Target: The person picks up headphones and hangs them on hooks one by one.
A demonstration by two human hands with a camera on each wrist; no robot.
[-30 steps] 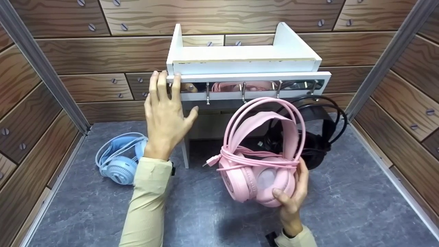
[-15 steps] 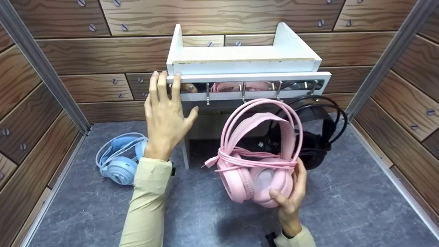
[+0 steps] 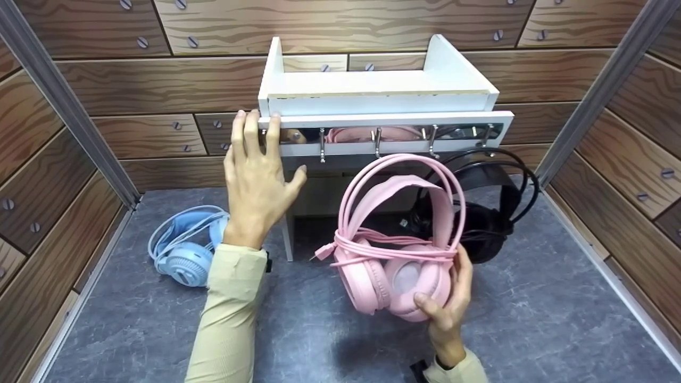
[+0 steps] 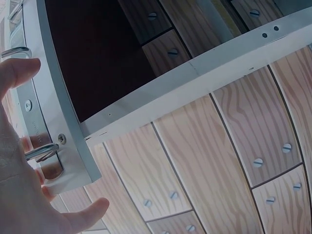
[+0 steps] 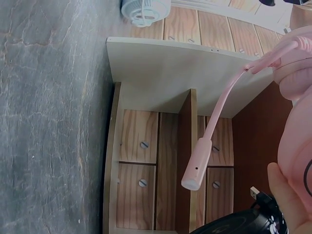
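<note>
My right hand (image 3: 447,314) grips the pink headphones (image 3: 367,282) by one ear cup, thumb on the cushion. They hang upright in front of the white shelf (image 3: 380,84), headband up, with the pink cable wrapped around them. In the right wrist view their microphone boom (image 5: 197,163) sticks out past the ear cup. My left hand (image 3: 258,181) rests with spread, mostly straight fingers on the left end of the hook rail (image 3: 351,150), a white board with a mirrored metal strip. The headband's top overlaps the rail's lower edge near the hooks (image 3: 378,143).
Blue headphones (image 3: 186,263) lie on the grey table (image 3: 308,335), left of the shelf. Black headphones (image 3: 481,229) stand at the shelf's right side, partly behind the pink ones. Wood-patterned walls (image 3: 372,26) enclose the back and sides.
My right hand has shifted the pink headphones slightly left and a touch lower. The left hand keeps its place on the rail.
</note>
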